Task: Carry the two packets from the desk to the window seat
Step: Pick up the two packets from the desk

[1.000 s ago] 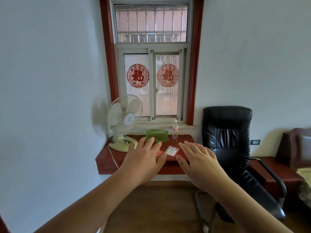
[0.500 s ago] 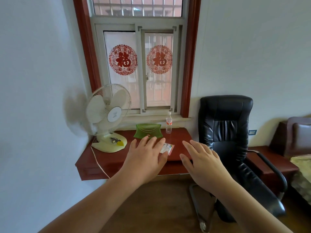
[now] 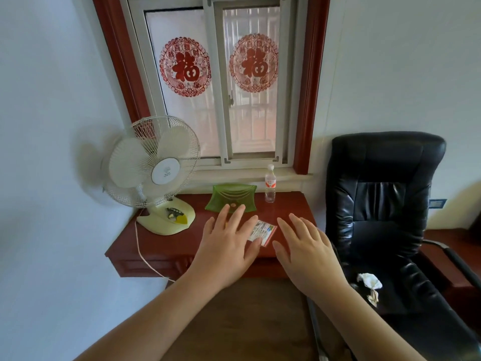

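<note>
The left red paper-cut (image 3: 185,65) on the window pane bears a large 福, and the right red paper-cut (image 3: 253,63) bears the same character. Print on the packet (image 3: 262,231) and the bottle label (image 3: 270,182) is too small to read.

Both forearms are bare, no sleeves showing. The left hand (image 3: 227,250) and right hand (image 3: 307,252) wear no gloves, rings or watch.

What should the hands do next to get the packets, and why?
Probably lower the left hand onto the packet and pinch its edge. Both hands are open and hold nothing, the right hand hangs beside it, and the packet lies flat on the red desk, partly under the left fingers. A second packet may be hidden beneath that hand; I cannot tell.
</note>
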`<act>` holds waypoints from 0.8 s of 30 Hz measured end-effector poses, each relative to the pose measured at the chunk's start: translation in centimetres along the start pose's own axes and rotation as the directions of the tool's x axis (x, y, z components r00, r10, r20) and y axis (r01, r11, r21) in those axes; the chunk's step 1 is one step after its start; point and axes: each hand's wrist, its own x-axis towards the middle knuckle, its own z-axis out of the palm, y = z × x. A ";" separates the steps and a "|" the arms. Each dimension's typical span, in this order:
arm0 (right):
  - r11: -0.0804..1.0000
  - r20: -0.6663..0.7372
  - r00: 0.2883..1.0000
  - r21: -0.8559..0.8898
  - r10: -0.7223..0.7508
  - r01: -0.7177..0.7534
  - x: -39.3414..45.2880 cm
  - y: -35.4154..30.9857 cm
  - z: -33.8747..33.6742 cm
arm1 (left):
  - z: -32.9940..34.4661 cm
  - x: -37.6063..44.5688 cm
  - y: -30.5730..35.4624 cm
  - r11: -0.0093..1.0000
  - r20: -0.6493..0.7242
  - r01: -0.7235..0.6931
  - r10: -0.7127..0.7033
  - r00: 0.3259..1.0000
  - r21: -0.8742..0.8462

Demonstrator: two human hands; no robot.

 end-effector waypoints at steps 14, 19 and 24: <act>0.999 0.142 0.989 -0.017 -0.041 0.044 12.2 2.8 11.5 | 12.3 9.6 -6.8 0.998 0.119 0.053 -0.050 0.992 -0.026; 1.000 0.227 0.974 -0.004 -0.009 0.010 16.7 2.1 16.4 | 16.5 12.5 -11.5 0.996 0.164 0.054 -0.042 0.986 -0.072; 0.996 0.302 0.950 0.006 0.080 -0.086 19.5 2.1 21.1 | 21.0 15.0 -15.1 0.992 0.223 0.044 -0.017 0.975 -0.117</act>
